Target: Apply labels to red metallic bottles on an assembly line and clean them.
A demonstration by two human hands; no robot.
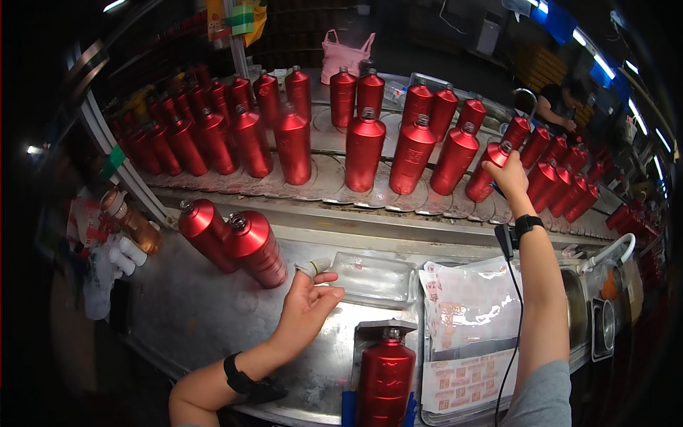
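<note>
My right hand reaches out to the conveyor, with its fingers closed round the shoulder of a red bottle that tilts slightly. Over the metal worktop, my left hand holds nothing, fingers apart, a pale wrap on one fingertip. To its left, two red bottles stand close together, the nearer one partly covering the other. Nearest me, another red bottle rests at a dark holder with blue edges. Beside it lie sheets of printed decals in a wet shallow tray.
Rows of red bottles line the conveyor across the back. A clear shallow tray sits mid-worktop. A black cable hangs along my right forearm. At far left is an amber bottle; at back right, a person.
</note>
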